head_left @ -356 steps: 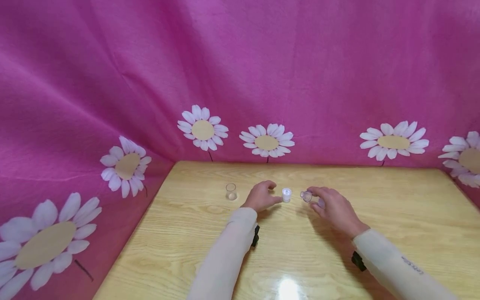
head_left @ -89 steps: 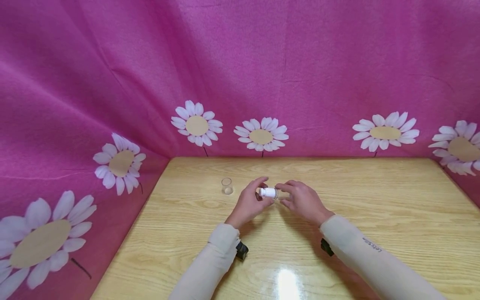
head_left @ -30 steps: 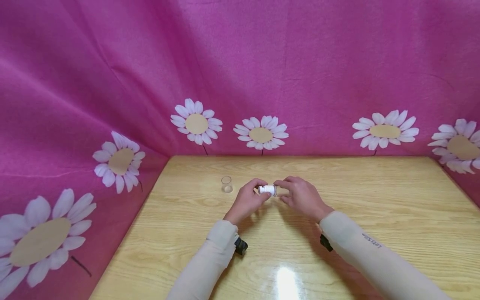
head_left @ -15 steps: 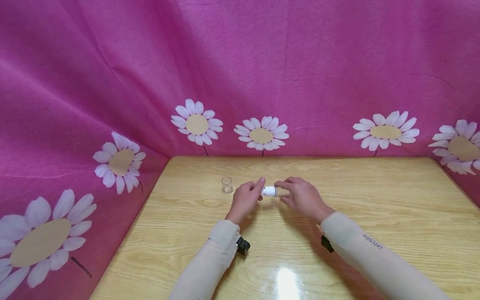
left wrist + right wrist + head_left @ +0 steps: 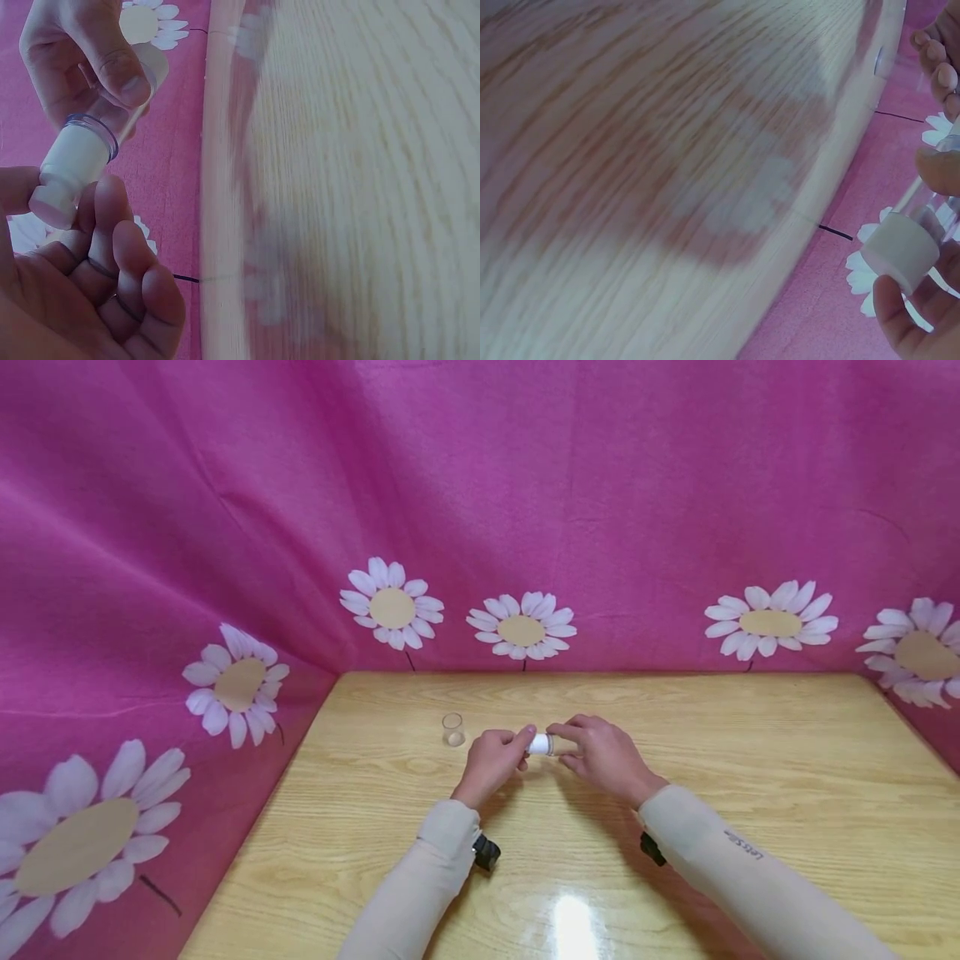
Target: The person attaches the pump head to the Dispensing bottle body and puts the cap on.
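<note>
Between the two hands, a small white pump head (image 5: pixel 540 744) lies on its side, its stepped, knob-like end toward the left. In the left wrist view, my left hand (image 5: pixel 97 277) pinches that narrow end between thumb and fingers. My right hand (image 5: pixel 603 758) grips a clear cylindrical bottle (image 5: pixel 915 193) with a white end piece (image 5: pixel 900 251). The pump head's wide end meets the bottle's clear rim (image 5: pixel 96 127); how far it goes in cannot be told. Both parts are held above the table. Fingers hide much of the clear bottle.
A small clear cup (image 5: pixel 453 732) stands on the wooden table (image 5: pixel 675 710), left of my left hand. Pink cloth (image 5: pixel 637 510) with white daisies hangs behind and to the left of the table. Light glares off the table's front.
Earlier the white pump head stood on the table, apart from the clear bottle in my right hand; now they are together, sideways. Most recently my left thumb and fingers shifted around the pump head's end.
</note>
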{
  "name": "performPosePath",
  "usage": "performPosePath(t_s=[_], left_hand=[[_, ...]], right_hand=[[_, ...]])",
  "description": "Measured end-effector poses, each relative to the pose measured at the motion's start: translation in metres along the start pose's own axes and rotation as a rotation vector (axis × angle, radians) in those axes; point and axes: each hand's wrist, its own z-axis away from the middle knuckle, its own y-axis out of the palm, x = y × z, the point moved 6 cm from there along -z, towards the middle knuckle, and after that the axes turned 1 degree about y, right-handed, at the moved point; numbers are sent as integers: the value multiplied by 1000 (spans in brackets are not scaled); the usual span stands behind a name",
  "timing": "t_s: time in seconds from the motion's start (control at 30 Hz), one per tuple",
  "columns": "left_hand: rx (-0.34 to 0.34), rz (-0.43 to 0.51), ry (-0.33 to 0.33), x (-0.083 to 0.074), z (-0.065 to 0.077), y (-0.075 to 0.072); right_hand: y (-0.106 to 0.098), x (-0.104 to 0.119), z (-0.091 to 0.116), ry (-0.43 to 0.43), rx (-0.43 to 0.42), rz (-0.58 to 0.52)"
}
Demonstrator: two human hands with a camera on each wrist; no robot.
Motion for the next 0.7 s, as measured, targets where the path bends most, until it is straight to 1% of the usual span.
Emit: performPosePath(t_s=[0.1, 0.17, 0.33, 0.5, 0.63, 0.7], left_hand=[[2, -4, 14, 0, 0, 1], [3, -5, 36, -1, 1, 1], [12, 26, 97, -3, 1, 2], [11, 66, 141, -3, 0, 3], [37, 91, 183, -4, 1, 4], [48, 86, 205, -4, 1, 4]], right_hand=[[-1, 0, 0, -5, -2, -1], [-1, -1, 1, -4, -3, -2], [-2, -3, 2, 5, 0, -6], [-1, -2, 0, 1, -1, -4], [0, -1, 0, -1, 5, -6], [0, -1, 0, -1, 8, -14]])
